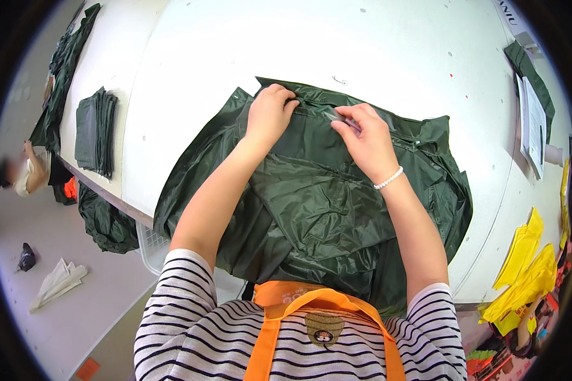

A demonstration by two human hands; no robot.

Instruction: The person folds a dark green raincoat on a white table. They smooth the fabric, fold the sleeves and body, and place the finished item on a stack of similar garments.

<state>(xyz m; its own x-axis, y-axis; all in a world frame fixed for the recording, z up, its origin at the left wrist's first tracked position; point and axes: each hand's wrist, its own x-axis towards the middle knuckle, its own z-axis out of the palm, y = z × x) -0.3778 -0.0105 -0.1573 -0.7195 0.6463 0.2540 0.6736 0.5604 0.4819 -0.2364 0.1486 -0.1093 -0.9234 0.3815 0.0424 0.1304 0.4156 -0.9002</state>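
Note:
A dark green, shiny garment (318, 209) lies spread and wrinkled on the white table in front of me. My left hand (271, 114) pinches its fabric near the far edge, thumb and fingers together. A short way to the right, my right hand (370, 140) is closed around a small slim tool (352, 123) with a purplish handle; its shiny tip rests close to the seam along that edge. The exact kind of tool is mostly hidden by my fingers. A white beaded bracelet circles my right wrist.
Folded dark green pieces (95, 132) are stacked on the table (197, 38) at left. Papers (532, 124) lie at far right, with yellow fabric (520, 251) below them. A white plastic basket (151, 246) stands under the left edge. Another person (32, 170) is at far left.

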